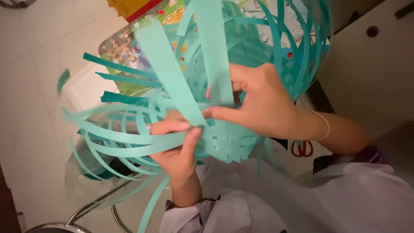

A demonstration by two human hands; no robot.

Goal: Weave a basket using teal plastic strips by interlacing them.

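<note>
Woven teal paper-strip mat (224, 138), held up over a glass table (86, 181). Left hand (179, 151) pinches the loose strips at the woven edge; right hand (263, 103) nips one flat strip (172, 73). Thin, smooth, springy paper: a hard tug would likely tear it or loosen the weave.

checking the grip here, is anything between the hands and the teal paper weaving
Nothing visible: the left hand pinches the strips and the right hand presses on the woven teal paper directly. Loose strips arc in front of the camera, partly hiding the fingers.
</note>
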